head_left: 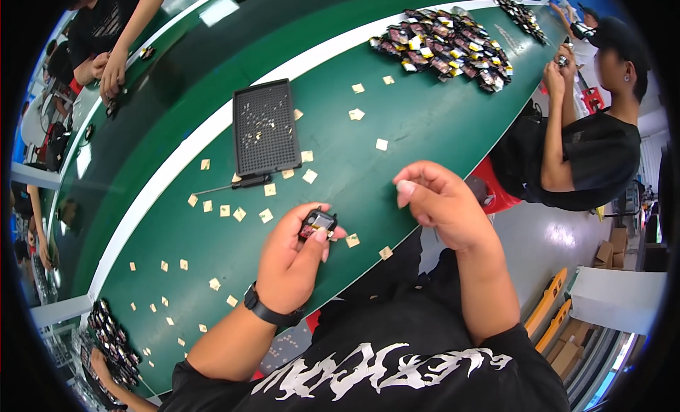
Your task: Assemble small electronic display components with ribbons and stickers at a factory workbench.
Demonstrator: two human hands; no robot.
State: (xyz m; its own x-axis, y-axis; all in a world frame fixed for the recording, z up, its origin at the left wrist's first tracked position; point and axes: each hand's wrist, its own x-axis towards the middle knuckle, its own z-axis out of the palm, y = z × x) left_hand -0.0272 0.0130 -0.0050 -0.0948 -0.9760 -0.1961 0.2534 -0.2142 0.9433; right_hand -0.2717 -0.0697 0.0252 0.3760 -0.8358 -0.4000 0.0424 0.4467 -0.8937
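Observation:
My left hand [285, 260] grips a small black device [317, 223] with a greyish rectangular face, the thumb lying across its lower part. My right hand [450, 210] is raised to the right of it, over the table's near edge, apart from the device. Its thumb and index finger are drawn together and the other fingers curl in. Anything between those fingertips is too small to tell. Near the hands, small cream paper squares [309, 176] lie scattered on the green table [340, 153].
A black tray [238, 132] with small bits in it lies beyond my left hand, a screwdriver [251, 182] at its near end. Piles of small packed parts [446, 51] stand far right and at lower left [113, 341]. A person [588, 143] works at right, another [117, 36] across.

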